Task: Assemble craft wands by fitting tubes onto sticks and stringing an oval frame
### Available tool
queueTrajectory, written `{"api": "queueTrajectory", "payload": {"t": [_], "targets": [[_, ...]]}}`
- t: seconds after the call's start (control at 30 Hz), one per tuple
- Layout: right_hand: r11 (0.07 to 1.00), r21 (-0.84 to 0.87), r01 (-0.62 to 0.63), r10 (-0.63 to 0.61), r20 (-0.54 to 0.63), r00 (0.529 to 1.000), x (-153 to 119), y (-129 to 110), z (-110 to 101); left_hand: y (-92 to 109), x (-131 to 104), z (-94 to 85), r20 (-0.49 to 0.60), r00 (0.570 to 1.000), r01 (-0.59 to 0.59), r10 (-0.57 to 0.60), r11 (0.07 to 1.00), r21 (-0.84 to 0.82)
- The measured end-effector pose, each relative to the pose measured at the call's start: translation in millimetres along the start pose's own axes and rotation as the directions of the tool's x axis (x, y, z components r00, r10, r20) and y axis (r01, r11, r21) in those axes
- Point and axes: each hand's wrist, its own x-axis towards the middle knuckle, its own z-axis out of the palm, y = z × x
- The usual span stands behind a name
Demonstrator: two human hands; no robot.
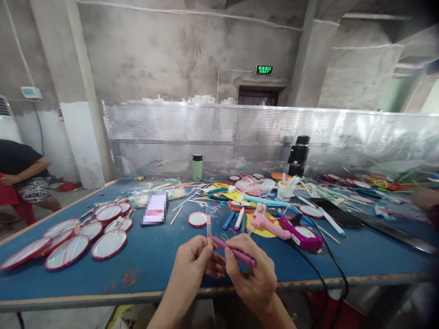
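Just in front of the table's near edge, my left hand (192,262) pinches a thin flat craft stick (208,225) that stands upright. My right hand (254,267) is closed round a purple marker pen (242,257), whose tip meets or nearly meets the stick by my left fingers. Beyond the hands lies a small round red-rimmed disc (198,219). To its right are a blue marker (228,220) and a white marker (239,219). A pink glue gun (269,222) rests on yellow pieces, beside a purple boxy device (305,234) with a black cable.
Several red-rimmed round discs (109,244) lie at left on the blue table (154,265), near a phone (155,208). At the back stand a green bottle (197,168), a black flask (299,156) and a white cup (285,189). Another person (22,171) is at far left.
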Motion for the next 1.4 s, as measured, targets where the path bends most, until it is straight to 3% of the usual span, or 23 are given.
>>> {"api": "queueTrajectory", "payload": {"t": [0.33, 1.4], "targets": [[1.000, -0.006, 0.001, -0.001, -0.010, 1.000, 1.0, -0.7, -1.0, 1.0, 1.1, -0.5, -0.018, 0.999, 0.043, -0.043, 0.999, 0.005], [1.000, -0.012, 0.010, -0.010, 0.014, 1.000, 1.1, -1.0, -3.3, -1.8, 0.2, -1.7, 0.001, 1.000, 0.028, -0.028, 1.000, -0.013]]}}
